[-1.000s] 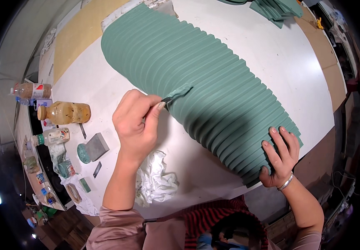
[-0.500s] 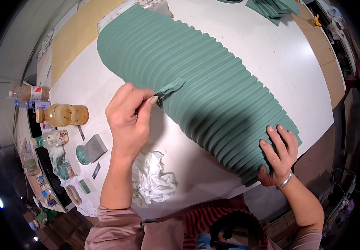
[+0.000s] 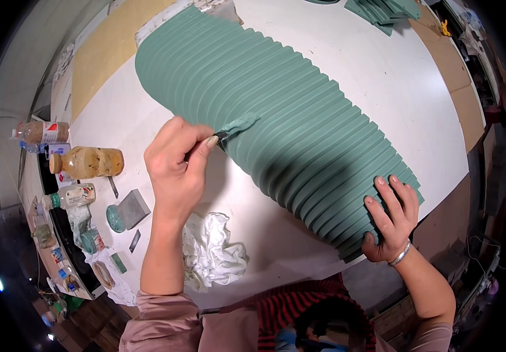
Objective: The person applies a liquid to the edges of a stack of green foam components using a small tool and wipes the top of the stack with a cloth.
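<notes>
A long green ribbed piece (image 3: 306, 117), with many stepped ridges side by side, lies slantwise across the white table (image 3: 417, 76). Between the thumb and fingers of my left hand (image 3: 178, 161) is a small dark-handled tool (image 3: 238, 126). Its tapering tip is coated in green and lies over the ridges near the left edge of the piece; most of the handle is hidden in the hand. My right hand (image 3: 392, 220) rests on the near right end of the piece, fingers spread over the ridges and thumb by its lower edge.
A crumpled white cloth (image 3: 215, 252) lies by my left forearm. Farther left are a grey block (image 3: 134, 209), a loose blade (image 3: 135, 240), a bottle of yellowish liquid (image 3: 92, 162) and a small clear bottle (image 3: 77, 195). More green pieces (image 3: 382, 14) sit at the far right.
My left hand has shifted slightly left, and the tool's tip remains over the ridges. My right hand stays in the same place on the green piece.
</notes>
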